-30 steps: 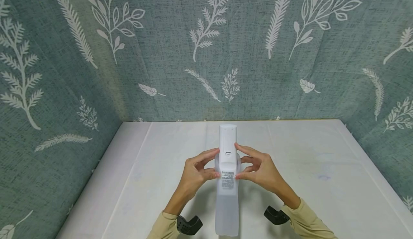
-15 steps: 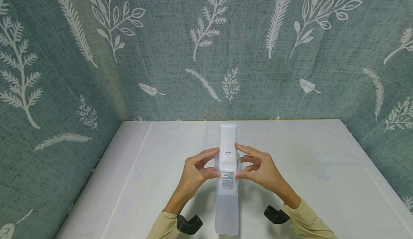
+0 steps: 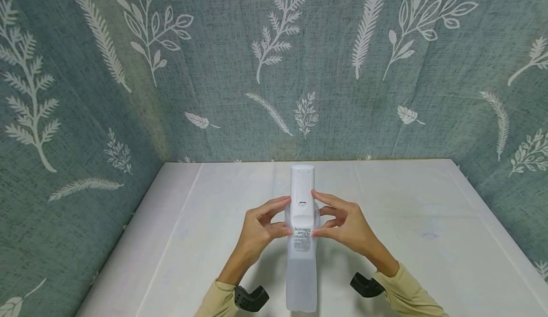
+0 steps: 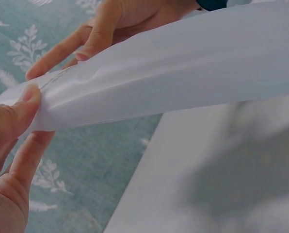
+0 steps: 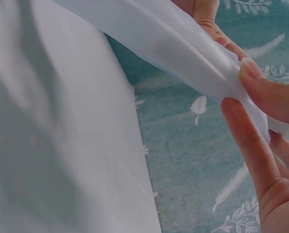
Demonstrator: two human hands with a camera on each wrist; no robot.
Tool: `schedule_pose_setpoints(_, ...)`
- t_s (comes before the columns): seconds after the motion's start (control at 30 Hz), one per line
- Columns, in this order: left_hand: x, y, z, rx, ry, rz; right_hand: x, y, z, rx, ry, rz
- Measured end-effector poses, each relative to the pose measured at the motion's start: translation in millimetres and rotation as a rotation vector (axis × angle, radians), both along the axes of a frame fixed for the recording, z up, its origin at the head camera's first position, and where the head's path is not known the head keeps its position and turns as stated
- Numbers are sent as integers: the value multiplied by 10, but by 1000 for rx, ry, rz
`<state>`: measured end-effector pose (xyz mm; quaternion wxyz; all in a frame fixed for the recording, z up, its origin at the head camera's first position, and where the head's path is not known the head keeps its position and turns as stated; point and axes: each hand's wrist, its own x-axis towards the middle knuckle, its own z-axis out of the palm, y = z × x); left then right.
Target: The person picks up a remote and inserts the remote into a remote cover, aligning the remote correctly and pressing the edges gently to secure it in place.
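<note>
A white remote control (image 3: 302, 191) is held in front of me with its back up, showing a battery cover and a printed label (image 3: 302, 239). Its near part sits inside a frosted plastic sleeve (image 3: 301, 283), while the far part sticks out. The sleeve's near end hangs slack past the label. On the left side my left hand (image 3: 257, 229) pinches the sleeve's edge between thumb and fingers. My right hand (image 3: 348, 222) does the same on the right. Up close, the left wrist view shows the thumb (image 4: 30, 99) pressing on the sleeve (image 4: 159, 73).
A white table (image 3: 205, 241) lies underneath, with shadows of hands and sleeve on it. Green cloth (image 3: 325, 60) with white leaf prints stands behind and at both sides. Black wrist devices (image 3: 251, 299) sit at both yellow cuffs (image 3: 218, 298).
</note>
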<state>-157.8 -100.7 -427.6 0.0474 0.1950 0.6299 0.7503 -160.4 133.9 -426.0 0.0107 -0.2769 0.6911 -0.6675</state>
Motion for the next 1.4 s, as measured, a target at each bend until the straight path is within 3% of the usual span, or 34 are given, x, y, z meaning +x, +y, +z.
schedule_pose_setpoints(1.4, -9, -21, 1, -18, 26, 23, -2, -26, 11, -30, 22, 11)
